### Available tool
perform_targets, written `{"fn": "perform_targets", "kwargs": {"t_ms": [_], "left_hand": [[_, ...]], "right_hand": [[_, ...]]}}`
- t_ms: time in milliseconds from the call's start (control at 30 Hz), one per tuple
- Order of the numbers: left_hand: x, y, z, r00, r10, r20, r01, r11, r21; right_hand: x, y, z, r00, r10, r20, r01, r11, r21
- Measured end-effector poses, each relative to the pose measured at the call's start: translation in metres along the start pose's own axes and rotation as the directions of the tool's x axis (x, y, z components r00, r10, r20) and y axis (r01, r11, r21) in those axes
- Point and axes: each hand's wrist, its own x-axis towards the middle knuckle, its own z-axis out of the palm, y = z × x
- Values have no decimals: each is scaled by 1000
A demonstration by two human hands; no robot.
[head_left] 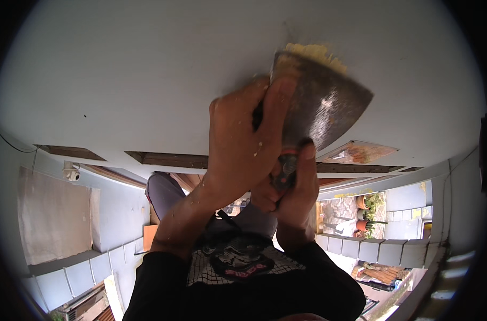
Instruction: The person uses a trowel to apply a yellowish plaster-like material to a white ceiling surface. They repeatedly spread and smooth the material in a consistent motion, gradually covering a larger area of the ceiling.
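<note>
My right hand is shut on the dark, orange-marked handle of a wide metal scraper, held against a pale grey surface. Yellow paste lies along the blade's upper edge. My left hand is closed beside the blade's left edge, its thumb against the blade and a dark shape between thumb and fingers; what exactly it grips is hidden. Small pale flecks dot this hand and forearm.
Wood-lined slots and a small panel line the surface's near edge. Beyond are my grey-clad leg, a white security camera on the left wall, potted plants and tiled ledges on the right.
</note>
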Motion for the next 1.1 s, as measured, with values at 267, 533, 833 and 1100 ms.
{"fn": "perform_targets", "kwargs": {"t_ms": [267,533,833,1100], "left_hand": [[-16,-6,-7,991,-111,73,105,992,76],[-31,-20,-8,991,-114,77,105,988,114],[-47,-28,-9,961,-255,106,245,965,94],[-42,-37,-11,976,-185,111,172,978,116]], "right_hand": [[-7,12,-1,1000,19,-2,-19,999,48],[-11,29,-14,1000,-9,-14,8,999,-52],[-22,40,-14,992,108,-59,-107,994,20],[-7,58,-14,996,-27,-87,22,998,-54]]}}
